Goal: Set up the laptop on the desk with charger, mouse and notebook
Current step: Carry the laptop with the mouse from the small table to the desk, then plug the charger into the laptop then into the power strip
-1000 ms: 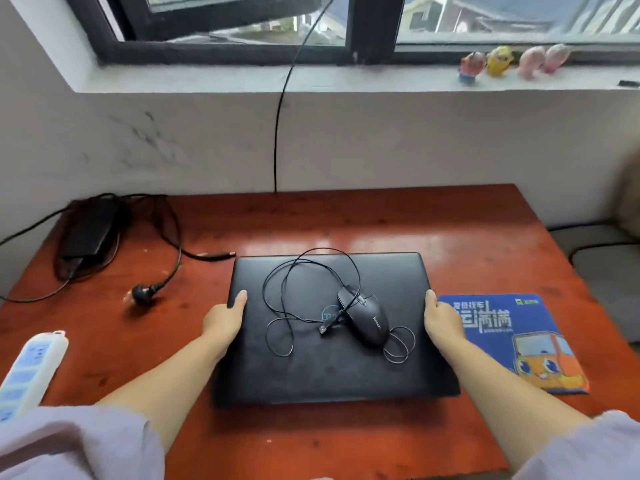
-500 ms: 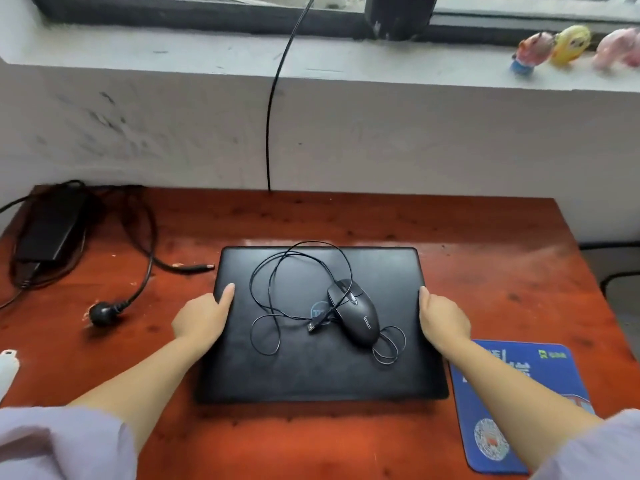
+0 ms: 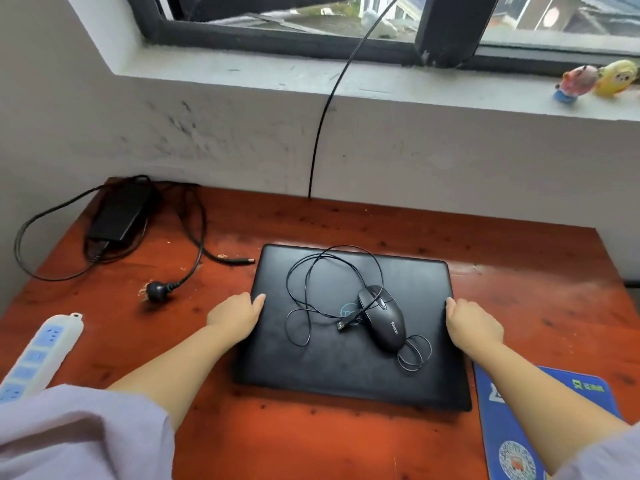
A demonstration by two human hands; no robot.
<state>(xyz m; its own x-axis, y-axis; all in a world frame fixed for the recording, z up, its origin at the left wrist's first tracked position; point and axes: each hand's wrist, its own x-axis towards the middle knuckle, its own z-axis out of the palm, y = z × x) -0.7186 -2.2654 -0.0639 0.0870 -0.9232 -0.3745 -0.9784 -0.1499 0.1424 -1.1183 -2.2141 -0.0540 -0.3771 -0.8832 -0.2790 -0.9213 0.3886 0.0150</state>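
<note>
The left hand [image 3: 237, 313] clasped the left edge of the closed, matte black rectangular laptop [image 3: 332, 365], thumb lying on the lid and fingers curled under out of sight; the right hand [image 3: 472, 323] clasped the right edge the same way. Both hands were closed on the laptop, which lay flat at the centre of the glossy, speckled red-brown wooden desk [image 3: 346, 445]. On the lid, toward 3 o'clock, rested a smooth black oval wired mouse [image 3: 384, 322], its thin cable looped loosely across the lid. At 10 o'clock from the laptop lay a black brick-shaped charger [image 3: 119, 216] with tangled cords, its round plug [image 3: 157, 291] apart from the laptop, its barrel tip just beside the laptop's far left corner. At 8 o'clock sat a white and blue plastic power strip [image 3: 38, 355]; at 4 o'clock, a blue printed mouse pad [image 3: 512, 434] just beside the laptop
</note>
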